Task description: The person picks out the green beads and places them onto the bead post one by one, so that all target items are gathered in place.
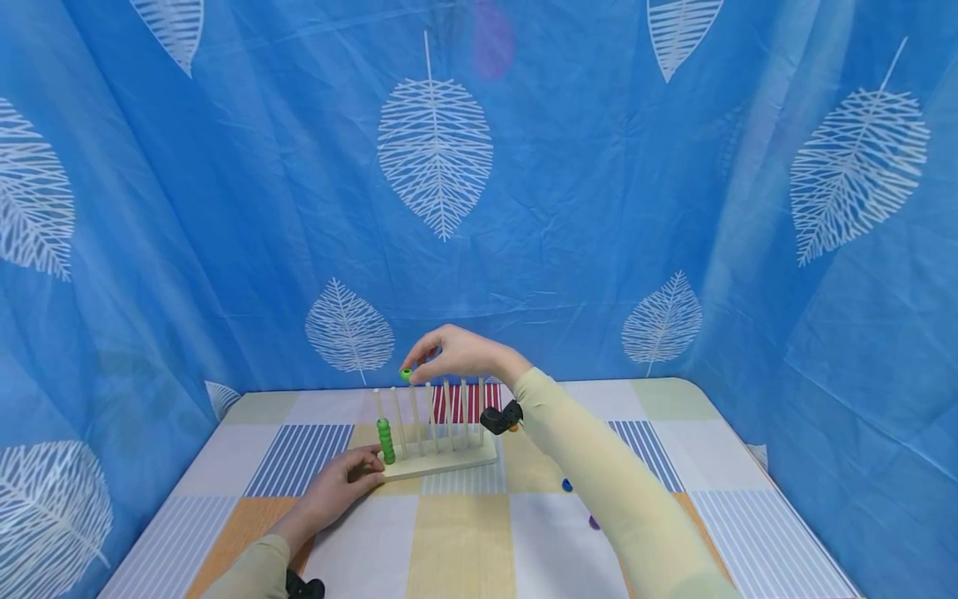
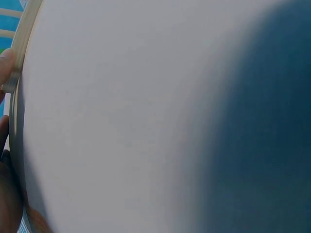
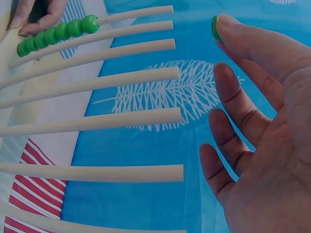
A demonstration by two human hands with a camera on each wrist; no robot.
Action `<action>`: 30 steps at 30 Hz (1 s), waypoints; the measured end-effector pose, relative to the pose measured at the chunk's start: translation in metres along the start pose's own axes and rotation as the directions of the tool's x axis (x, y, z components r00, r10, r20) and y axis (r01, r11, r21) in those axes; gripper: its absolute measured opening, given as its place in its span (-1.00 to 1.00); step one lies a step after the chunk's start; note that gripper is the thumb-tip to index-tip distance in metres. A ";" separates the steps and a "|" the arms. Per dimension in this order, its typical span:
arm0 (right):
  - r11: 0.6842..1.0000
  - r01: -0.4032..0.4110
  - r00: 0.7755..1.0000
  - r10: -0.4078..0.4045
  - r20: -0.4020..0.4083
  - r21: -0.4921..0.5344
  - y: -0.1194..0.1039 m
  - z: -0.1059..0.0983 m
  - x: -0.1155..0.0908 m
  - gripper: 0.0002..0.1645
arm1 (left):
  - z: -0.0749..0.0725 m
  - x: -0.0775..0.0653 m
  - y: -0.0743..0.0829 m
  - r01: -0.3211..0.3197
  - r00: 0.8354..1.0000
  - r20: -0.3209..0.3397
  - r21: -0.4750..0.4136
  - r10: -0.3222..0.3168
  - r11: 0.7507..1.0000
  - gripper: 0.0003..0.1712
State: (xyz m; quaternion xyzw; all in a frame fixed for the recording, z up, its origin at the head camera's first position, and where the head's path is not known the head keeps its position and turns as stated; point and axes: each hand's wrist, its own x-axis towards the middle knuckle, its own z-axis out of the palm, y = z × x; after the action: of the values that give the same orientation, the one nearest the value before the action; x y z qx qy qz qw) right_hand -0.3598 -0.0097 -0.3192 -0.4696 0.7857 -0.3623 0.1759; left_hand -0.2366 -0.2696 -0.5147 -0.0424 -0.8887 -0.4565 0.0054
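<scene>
My right hand (image 1: 460,353) pinches a green bead (image 3: 215,30) between thumb and forefinger, above the tops of the pegs. The bead is apart from the peg tips in the right wrist view, and the other fingers are spread loosely. A wooden peg rack (image 1: 460,457) stands on the table with a row of upright pegs (image 3: 146,119). Several green beads (image 1: 386,441) are stacked on its leftmost peg; the other pegs are bare. My left hand (image 1: 340,491) holds the left end of the rack's base, its thumb (image 2: 6,68) on the edge in the left wrist view.
Right of the rack lie a blue bead (image 1: 566,485) and a purple bead (image 1: 595,522), partly hidden by the right sleeve (image 1: 599,474). An orange piece (image 1: 513,428) shows beside the wrist camera. A blue leaf-patterned curtain (image 1: 554,208) surrounds the table's back and sides.
</scene>
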 end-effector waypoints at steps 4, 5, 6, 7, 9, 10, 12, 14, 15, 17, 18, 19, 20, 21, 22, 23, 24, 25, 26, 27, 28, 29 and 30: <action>1.000 -0.016 1.000 0.016 0.005 0.011 0.000 0.000 0.005 -0.71 | 0.000 0.000 -0.001 0.003 1.000 -0.001 0.000 -0.003 1.000 -0.91; 1.000 -0.018 1.000 0.018 0.007 0.010 0.000 0.000 0.006 -0.71 | 0.001 0.000 -0.002 0.003 1.000 -0.001 -0.001 -0.003 1.000 -0.91; 1.000 -0.020 1.000 0.020 0.010 0.010 -0.001 0.001 0.008 -0.71 | 0.001 0.000 -0.002 0.003 1.000 0.000 -0.002 -0.003 1.000 -0.91; 1.000 -0.022 1.000 0.022 0.012 0.007 -0.001 0.001 0.009 -0.71 | 0.000 0.000 -0.002 0.003 1.000 0.000 -0.004 -0.003 1.000 -0.91; 1.000 -0.023 1.000 0.023 0.017 0.000 -0.002 0.001 0.011 -0.71 | 0.000 0.000 -0.001 0.006 1.000 0.001 -0.005 -0.006 1.000 -0.92; 1.000 -0.023 1.000 0.023 0.020 -0.001 -0.003 0.002 0.013 -0.71 | 0.000 -0.001 -0.001 0.008 1.000 0.003 -0.007 -0.008 1.000 -0.92; 1.000 -0.021 0.999 0.021 0.025 -0.002 -0.003 0.003 0.015 -0.72 | 0.000 -0.001 -0.001 0.013 1.000 0.006 -0.008 -0.013 1.000 -0.92; 1.000 -0.018 0.999 0.018 0.028 0.001 -0.003 0.004 0.017 -0.72 | 0.000 -0.001 0.000 0.019 1.000 0.006 -0.007 -0.019 1.000 -0.92; 1.000 -0.016 0.999 0.016 0.029 0.003 -0.003 0.005 0.019 -0.72 | 0.000 -0.001 0.000 0.020 1.000 0.007 -0.006 -0.020 1.000 -0.92; 1.000 -0.013 0.999 0.013 0.031 0.004 -0.002 0.007 0.021 -0.73 | 0.000 -0.001 0.001 0.022 1.000 0.007 -0.003 -0.022 1.000 -0.93; 1.000 -0.012 0.999 0.012 0.032 0.004 -0.001 0.008 0.021 -0.72 | -0.001 -0.001 0.001 0.022 1.000 0.006 0.000 -0.022 1.000 -0.93; 1.000 -0.013 0.999 0.012 0.033 0.007 0.000 0.008 0.022 -0.72 | -0.001 -0.001 0.001 0.022 1.000 0.005 0.000 -0.022 1.000 -0.93; 1.000 -0.012 0.999 0.012 0.033 0.008 0.000 0.009 0.022 -0.73 | -0.001 -0.001 0.002 0.020 1.000 0.004 0.000 -0.020 1.000 -0.93; 1.000 -0.011 0.999 0.011 0.031 0.004 0.001 0.010 0.022 -0.73 | -0.001 0.000 0.002 0.019 1.000 0.003 0.002 -0.019 1.000 -0.92; 1.000 -0.012 0.999 0.012 0.030 0.001 0.001 0.010 0.022 -0.73 | 0.000 0.000 0.002 0.018 1.000 0.002 0.004 -0.018 1.000 -0.92; 1.000 -0.012 1.000 0.012 0.028 0.002 0.002 0.011 0.022 -0.72 | 0.000 0.000 0.002 0.018 1.000 0.000 0.005 -0.018 1.000 -0.92; 1.000 -0.011 1.000 0.011 0.026 0.004 0.002 0.011 0.023 -0.72 | -0.001 0.000 0.002 0.017 1.000 0.000 0.004 -0.017 1.000 -0.92; 1.000 -0.010 1.000 0.010 0.024 0.002 0.003 0.012 0.023 -0.72 | -0.001 0.001 0.002 0.018 1.000 0.000 0.003 -0.018 1.000 -0.92; 1.000 -0.009 1.000 0.009 0.023 -0.001 0.003 0.012 0.023 -0.72 | -0.001 0.001 0.001 0.018 1.000 -0.001 0.005 -0.018 1.000 -0.92; 1.000 -0.010 1.000 0.010 0.022 -0.003 0.003 0.013 0.023 -0.72 | -0.001 0.001 0.001 0.020 1.000 -0.001 0.006 -0.020 1.000 -0.92; 1.000 -0.011 1.000 0.011 0.022 0.001 0.003 0.013 0.023 -0.72 | -0.001 0.001 0.000 0.022 1.000 0.000 0.005 -0.022 1.000 -0.92; 1.000 -0.012 1.000 0.012 0.022 0.005 0.003 0.014 0.023 -0.72 | -0.001 0.001 0.000 0.023 1.000 0.000 0.006 -0.023 1.000 -0.92; 1.000 -0.014 1.000 0.014 0.021 0.006 0.003 0.014 0.023 -0.73 | -0.001 0.001 0.000 0.023 1.000 0.000 0.007 -0.023 1.000 -0.92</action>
State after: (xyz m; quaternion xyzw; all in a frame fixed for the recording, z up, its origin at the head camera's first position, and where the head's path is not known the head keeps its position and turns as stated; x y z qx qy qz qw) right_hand -0.3645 -0.0346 -0.3294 -0.4674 0.7858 -0.3586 0.1883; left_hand -0.2381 -0.2701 -0.5144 -0.0322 -0.8907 -0.4534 0.0000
